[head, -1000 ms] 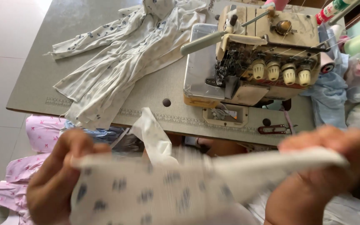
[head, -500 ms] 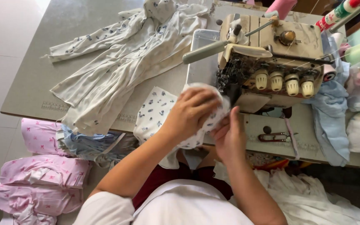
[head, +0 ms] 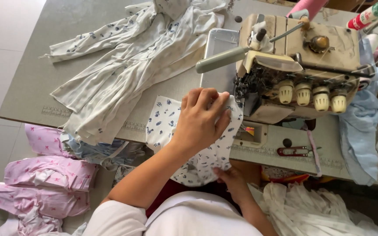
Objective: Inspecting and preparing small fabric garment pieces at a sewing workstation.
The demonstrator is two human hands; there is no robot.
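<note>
Printed cloth, held up a second ago, now flat on the surface at the sewing machine; left hand presses it open-palmed, right hand pinches its lower edge.

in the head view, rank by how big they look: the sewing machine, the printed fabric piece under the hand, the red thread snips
1. sewing machine
2. printed fabric piece, partly hidden by the left hand
3. red thread snips, clearly smallest
</note>
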